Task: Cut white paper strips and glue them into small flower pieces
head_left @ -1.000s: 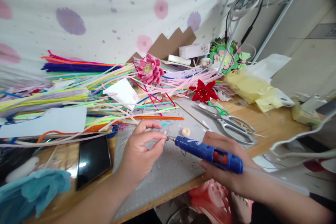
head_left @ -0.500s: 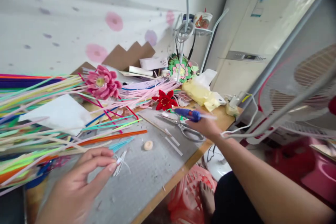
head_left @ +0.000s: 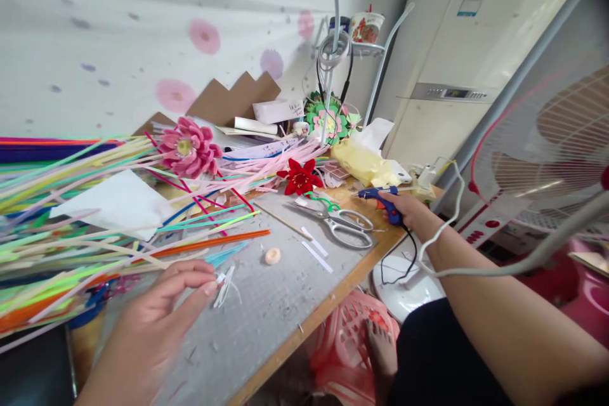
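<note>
Between thumb and fingers, my left hand (head_left: 159, 320) pinches a small bundle of thin white strands (head_left: 229, 287) above the grey work mat (head_left: 257, 323). My right hand (head_left: 413, 209) is closed on a blue hot glue gun (head_left: 392, 208) at the table's right edge, its nozzle pointing left and a black cord hanging down. Scissors (head_left: 349, 228) with grey handles lie just left of the glue gun. A red fuzzy flower (head_left: 301, 177) with a green stem lies behind them. A small beige roll (head_left: 272, 256) rests on the mat between my hands.
Many coloured fuzzy stems (head_left: 95, 254) cover the left side, with a pink flower (head_left: 189, 147) among them. Two white strips (head_left: 317, 260) and a thin stick (head_left: 280, 221) lie on the mat. A fan (head_left: 552, 139) and its white pole stand at right, near my forearm.
My right hand has moved right with the glue gun, away from over the scissors, which now show fully. My left hand keeps its pinch on the white strands. The view has shifted slightly.
</note>
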A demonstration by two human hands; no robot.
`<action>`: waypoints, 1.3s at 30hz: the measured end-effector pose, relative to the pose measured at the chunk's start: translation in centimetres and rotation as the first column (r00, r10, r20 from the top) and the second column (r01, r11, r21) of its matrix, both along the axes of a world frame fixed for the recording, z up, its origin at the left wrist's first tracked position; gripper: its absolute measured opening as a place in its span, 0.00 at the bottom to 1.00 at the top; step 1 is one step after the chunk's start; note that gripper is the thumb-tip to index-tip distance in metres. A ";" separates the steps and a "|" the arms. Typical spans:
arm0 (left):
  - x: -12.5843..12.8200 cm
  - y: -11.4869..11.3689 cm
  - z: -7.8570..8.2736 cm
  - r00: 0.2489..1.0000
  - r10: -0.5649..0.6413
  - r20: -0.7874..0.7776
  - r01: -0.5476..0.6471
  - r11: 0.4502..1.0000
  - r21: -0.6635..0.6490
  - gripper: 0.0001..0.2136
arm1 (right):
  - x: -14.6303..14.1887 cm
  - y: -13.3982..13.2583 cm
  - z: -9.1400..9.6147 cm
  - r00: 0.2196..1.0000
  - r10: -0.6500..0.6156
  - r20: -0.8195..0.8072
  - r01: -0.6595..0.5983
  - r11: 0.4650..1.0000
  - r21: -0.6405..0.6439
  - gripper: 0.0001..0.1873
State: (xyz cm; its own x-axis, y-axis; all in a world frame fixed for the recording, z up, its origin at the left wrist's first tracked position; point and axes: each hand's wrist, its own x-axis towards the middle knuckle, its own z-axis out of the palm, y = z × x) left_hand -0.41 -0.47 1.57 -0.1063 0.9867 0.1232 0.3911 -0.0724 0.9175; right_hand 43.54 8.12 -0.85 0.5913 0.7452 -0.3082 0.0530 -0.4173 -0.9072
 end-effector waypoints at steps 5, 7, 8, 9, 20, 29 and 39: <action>0.4 -0.6 0.2 0.999 -0.053 0.012 0.052 0.998 0.041 0.07 | 0.1 -0.9 2.2 0.882 0.067 0.467 -0.014 0.993 -0.116 0.13; 0.5 -0.9 0.3 0.997 -0.066 0.038 0.062 0.993 0.102 0.06 | -1.4 -1.2 3.2 0.783 0.088 0.616 -0.045 0.995 -0.084 0.09; 0.5 -1.0 0.3 0.994 -0.102 0.033 0.098 0.992 0.084 0.04 | -2.6 -1.4 3.5 0.733 0.102 0.673 -0.090 0.995 -0.053 0.08; 0.5 -1.0 0.3 0.993 -0.108 0.041 0.104 0.990 0.096 0.04 | -4.3 -1.6 3.7 0.686 0.124 0.717 -0.156 0.987 -0.021 0.07; 0.2 -1.0 -0.3 0.964 -0.266 0.016 0.263 0.959 0.102 0.05 | -24.6 -7.3 3.7 0.468 0.883 0.027 -0.832 0.430 0.350 0.09; 0.3 -1.1 0.1 0.965 -0.261 -0.019 0.262 0.961 0.085 0.06 | -25.5 -6.4 3.3 0.354 0.856 -0.378 -0.782 0.492 0.381 0.10; 0.4 -1.0 0.3 0.966 -0.256 -0.035 0.258 0.963 0.084 0.07 | -25.7 -6.5 3.1 0.355 0.860 -0.366 -0.781 0.488 0.389 0.06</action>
